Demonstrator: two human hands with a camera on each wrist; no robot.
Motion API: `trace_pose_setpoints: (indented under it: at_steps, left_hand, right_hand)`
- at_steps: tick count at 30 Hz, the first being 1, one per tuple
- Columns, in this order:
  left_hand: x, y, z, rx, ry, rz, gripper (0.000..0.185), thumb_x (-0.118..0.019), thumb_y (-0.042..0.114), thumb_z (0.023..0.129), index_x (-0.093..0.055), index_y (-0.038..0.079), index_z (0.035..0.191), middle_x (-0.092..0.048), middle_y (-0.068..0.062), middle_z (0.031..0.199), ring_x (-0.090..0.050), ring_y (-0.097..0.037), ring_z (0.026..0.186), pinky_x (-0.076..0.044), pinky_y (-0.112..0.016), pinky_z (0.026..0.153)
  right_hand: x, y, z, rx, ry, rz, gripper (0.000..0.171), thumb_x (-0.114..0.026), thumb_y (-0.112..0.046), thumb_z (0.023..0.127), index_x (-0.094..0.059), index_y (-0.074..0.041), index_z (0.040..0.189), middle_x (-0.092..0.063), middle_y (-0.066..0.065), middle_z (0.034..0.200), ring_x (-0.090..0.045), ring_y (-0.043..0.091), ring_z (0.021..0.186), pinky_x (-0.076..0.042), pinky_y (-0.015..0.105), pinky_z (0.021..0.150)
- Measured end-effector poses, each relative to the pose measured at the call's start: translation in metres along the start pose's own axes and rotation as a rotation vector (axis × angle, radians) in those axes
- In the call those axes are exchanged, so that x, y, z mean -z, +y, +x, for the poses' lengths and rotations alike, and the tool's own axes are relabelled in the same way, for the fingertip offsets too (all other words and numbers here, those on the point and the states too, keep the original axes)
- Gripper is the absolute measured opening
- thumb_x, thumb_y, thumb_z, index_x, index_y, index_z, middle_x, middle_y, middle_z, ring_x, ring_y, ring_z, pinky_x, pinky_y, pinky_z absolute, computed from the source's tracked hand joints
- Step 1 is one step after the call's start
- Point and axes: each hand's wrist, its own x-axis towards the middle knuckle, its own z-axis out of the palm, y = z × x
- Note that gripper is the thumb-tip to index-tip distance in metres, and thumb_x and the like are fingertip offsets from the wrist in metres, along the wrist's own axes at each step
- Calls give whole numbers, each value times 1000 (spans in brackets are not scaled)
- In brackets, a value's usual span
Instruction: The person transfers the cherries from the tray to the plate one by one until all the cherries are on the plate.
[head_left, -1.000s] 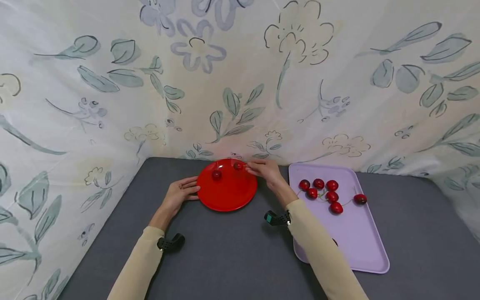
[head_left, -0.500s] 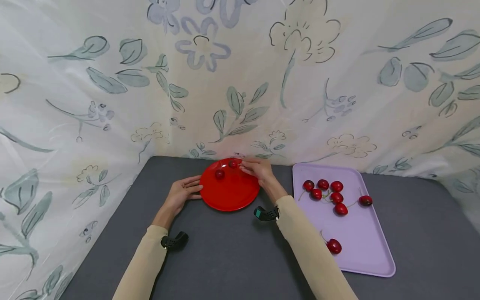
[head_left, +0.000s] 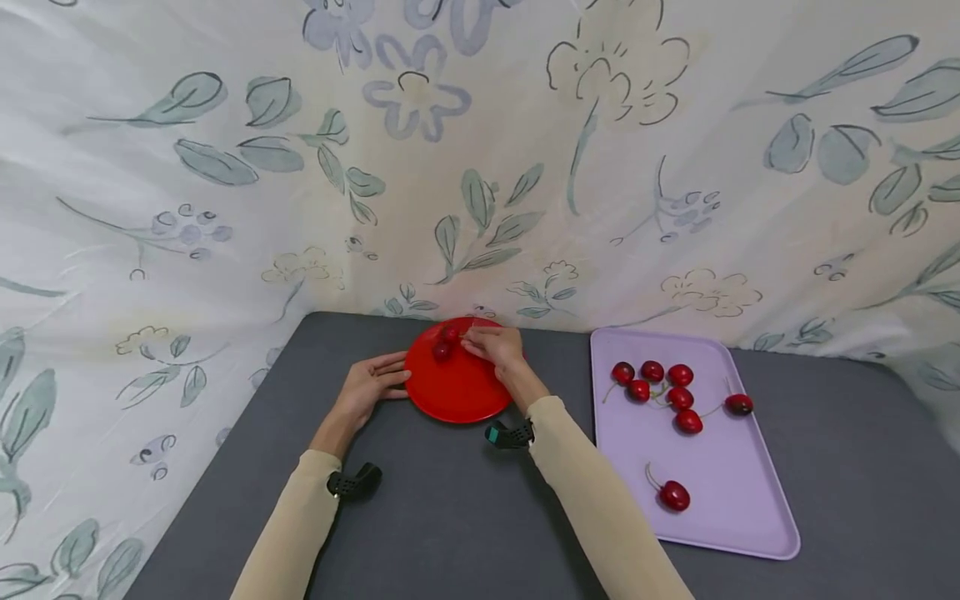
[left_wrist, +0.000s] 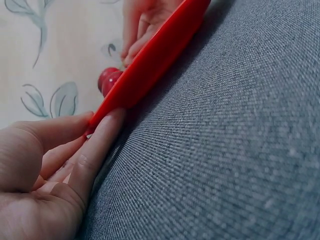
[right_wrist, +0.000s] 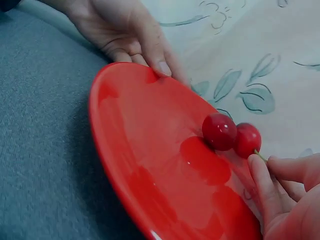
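Observation:
A red plate (head_left: 459, 386) (right_wrist: 150, 165) (left_wrist: 155, 57) lies on the grey table near the wall. Two red cherries rest on its far part, one (head_left: 441, 351) (right_wrist: 219, 131) beside the other (head_left: 450, 334) (right_wrist: 248, 139). My right hand (head_left: 491, 344) (right_wrist: 280, 185) pinches the green stem of the far cherry over the plate. My left hand (head_left: 371, 385) (left_wrist: 65, 160) (right_wrist: 135, 35) rests on the table with its fingertips against the plate's left rim.
A lilac tray (head_left: 720, 508) lies right of the plate with several cherries (head_left: 660, 385) grouped at its far end and one cherry (head_left: 672, 495) alone nearer me. Flowered cloth (head_left: 480, 150) hangs close behind the plate and along the left side.
My right hand has moved the stemmed cherry leftward across the plate until it lies beside the other cherry. The left hand has stayed at the rim.

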Motion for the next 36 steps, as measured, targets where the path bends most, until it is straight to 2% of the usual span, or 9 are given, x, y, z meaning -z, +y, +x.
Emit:
trace_pose_setpoints:
  at_steps: [14, 26, 30, 36]
  left_hand:
    - [-1, -1, 0, 5, -12, -5, 49, -64, 1, 94, -49, -4, 140, -56, -24, 133, -69, -16, 96, -60, -35, 77]
    - [-6, 0, 2, 3, -13, -16, 49, -64, 1, 93, -49, -4, 140, -55, -25, 135, -69, -16, 98, -60, -35, 78]
    - [-5, 0, 3, 17, 15, -20, 48, -65, 1, 92, -52, -3, 138, -57, -24, 133, -69, -16, 96, -60, -35, 76]
    - [-2, 0, 2, 14, 8, -13, 49, -65, 1, 93, -50, -4, 139, -56, -25, 134, -69, -16, 97, -60, -35, 77]
  right_hand:
    - [-2, 1, -3, -20, 32, -84, 28, -67, -3, 92, -67, 7, 118, -69, 22, 112, -70, 29, 97, -59, 30, 78]
    - [10, -13, -2, -103, -8, -127, 31, -67, -4, 92, -65, 8, 121, -67, 23, 117, -68, 29, 103, -58, 33, 80]
    - [15, -20, -3, -109, -56, -202, 33, -68, -6, 92, -64, 9, 122, -67, 23, 118, -70, 28, 100, -58, 33, 81]
    - [24, -40, -11, -64, -141, -350, 34, -66, -8, 94, -62, 11, 121, -68, 23, 115, -71, 28, 96, -57, 35, 84]
